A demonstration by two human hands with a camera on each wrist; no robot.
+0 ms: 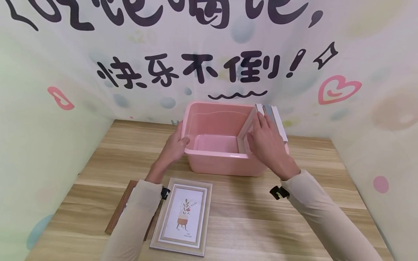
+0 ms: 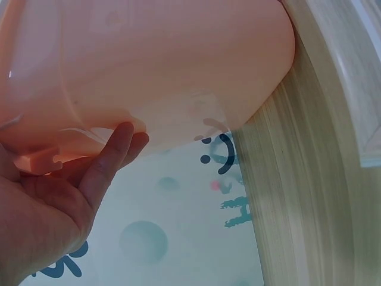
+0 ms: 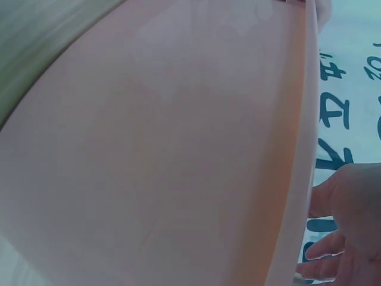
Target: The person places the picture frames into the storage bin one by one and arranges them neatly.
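Note:
A pink plastic basin stands at the back of the table. My left hand grips its left rim, thumb over the top and fingers under the lip; the left wrist view shows those fingers against the outer wall. Several picture frames stand on edge at the basin's right end, their tops above the rim. A light frame leans innermost among them. My right hand rests on the frames with its fingers fairly straight across their top edges, thumb toward the inner side.
A beige picture frame with a potted-plant print lies face up on the wooden table, in front of the basin. Left of it, a brown frame is partly hidden under my left sleeve. A printed cloth hangs right behind the basin.

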